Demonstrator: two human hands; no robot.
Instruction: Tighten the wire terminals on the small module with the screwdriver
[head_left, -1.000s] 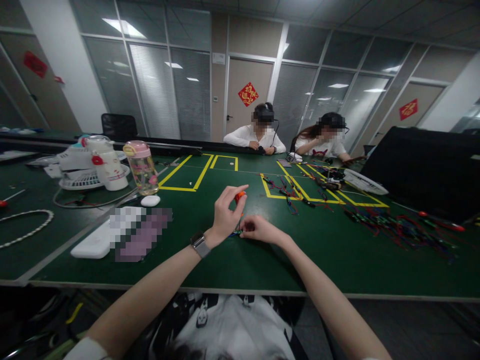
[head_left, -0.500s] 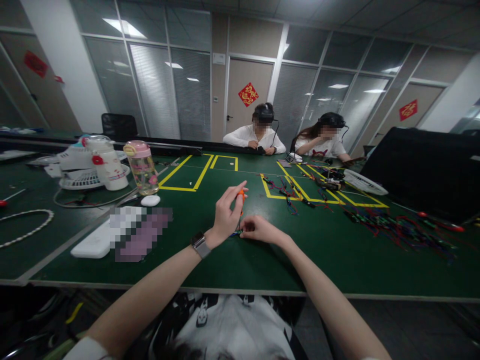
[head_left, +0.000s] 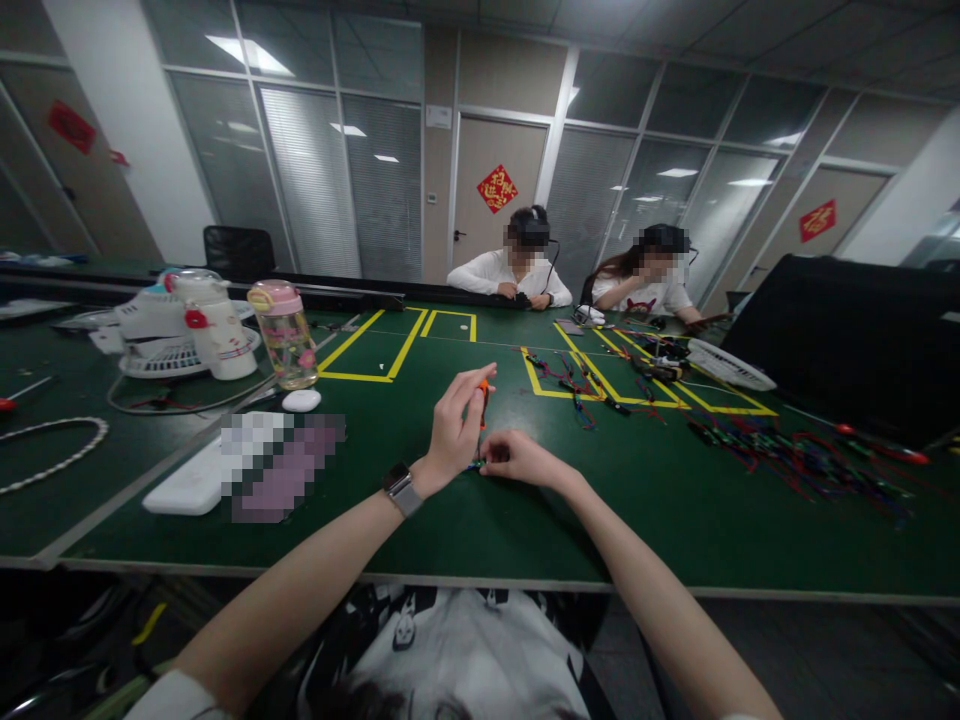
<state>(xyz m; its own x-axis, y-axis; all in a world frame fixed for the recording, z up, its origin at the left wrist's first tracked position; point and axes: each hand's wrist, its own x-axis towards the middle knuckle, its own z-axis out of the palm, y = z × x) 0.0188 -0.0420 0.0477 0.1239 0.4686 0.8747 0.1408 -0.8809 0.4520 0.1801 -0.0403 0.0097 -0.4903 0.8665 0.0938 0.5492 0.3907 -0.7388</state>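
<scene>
In the middle of the green table, my left hand (head_left: 459,418) is closed around an orange-and-black screwdriver (head_left: 484,402) that stands nearly upright. Its lower end points down at a small part with green and blue on it (head_left: 477,466), lying on the table and mostly covered by my fingers. My right hand (head_left: 517,458) pinches this part from the right side, thumb and fingertips together. A watch (head_left: 402,489) is on my left wrist. The exact contact between screwdriver and part is too small to make out.
A pile of wired small boards (head_left: 802,460) lies at right, with more wired pieces (head_left: 570,378) inside yellow tape outlines. At left are a power bank-like white block (head_left: 184,490), a pink-lidded bottle (head_left: 285,340) and a white jug (head_left: 221,330). Two people (head_left: 517,270) sit opposite.
The screwdriver handle has turned a little in my left hand, showing more black. Both hands stay in nearly the same place.
</scene>
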